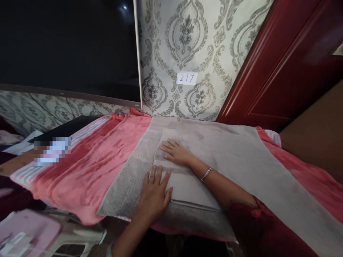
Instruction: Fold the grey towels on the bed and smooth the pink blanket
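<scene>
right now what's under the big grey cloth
Pink blanket shows past the left and right edges of the grey cloth, apparently running beneath it. Under the middle everything is covered, so what else lies there can't be seen.

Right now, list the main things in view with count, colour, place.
Screen: one, black, upper left
Wallpapered wall: one, pale with grey pattern, behind
Number card: one, white, on wall
Panelled door: one, dark red, upper right
Blanket: one, pink-red, under grey cloth
Grey cloth: one, grey, across blanket
Folded layer: one, light grey, centre; separateness unclear
Pixelated item: one, pale, left
Stool: one, off-white, lower left
Bracelet: one, silver, right wrist
Sleeve: one, dark red, right arm
Hands: two, bare, left and right, flat on grey layers
</scene>
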The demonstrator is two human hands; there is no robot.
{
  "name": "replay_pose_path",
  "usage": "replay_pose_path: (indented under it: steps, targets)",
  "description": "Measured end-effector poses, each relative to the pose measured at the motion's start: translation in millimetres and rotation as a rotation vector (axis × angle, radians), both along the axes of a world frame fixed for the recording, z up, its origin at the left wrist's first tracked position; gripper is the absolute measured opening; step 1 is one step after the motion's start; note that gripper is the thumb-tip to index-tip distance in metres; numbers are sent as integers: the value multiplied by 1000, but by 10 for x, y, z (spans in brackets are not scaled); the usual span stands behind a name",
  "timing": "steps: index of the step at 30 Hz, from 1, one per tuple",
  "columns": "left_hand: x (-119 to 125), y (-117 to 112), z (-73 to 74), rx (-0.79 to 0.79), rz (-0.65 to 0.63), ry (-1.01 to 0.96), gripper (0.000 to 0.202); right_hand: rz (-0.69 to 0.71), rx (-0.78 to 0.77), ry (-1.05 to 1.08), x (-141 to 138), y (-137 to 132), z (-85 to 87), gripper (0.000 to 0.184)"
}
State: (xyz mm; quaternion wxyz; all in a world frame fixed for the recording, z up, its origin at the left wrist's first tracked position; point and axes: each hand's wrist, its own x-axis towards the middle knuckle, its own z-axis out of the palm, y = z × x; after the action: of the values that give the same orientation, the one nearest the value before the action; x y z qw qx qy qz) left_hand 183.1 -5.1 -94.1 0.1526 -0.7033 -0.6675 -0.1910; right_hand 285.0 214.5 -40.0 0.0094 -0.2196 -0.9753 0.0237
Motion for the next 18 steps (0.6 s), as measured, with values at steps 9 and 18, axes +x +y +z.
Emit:
replay_pose_path:
  steps: [9, 18]
  targets:
    - [-23, 7, -87, 70, 1, 30, 55, -165, -5, -25, -172, 646, 22, 60]
    - [-39, 3, -51, 143, -6, 111, 57, -265, -71, 9, -278, 1025, -4, 63]
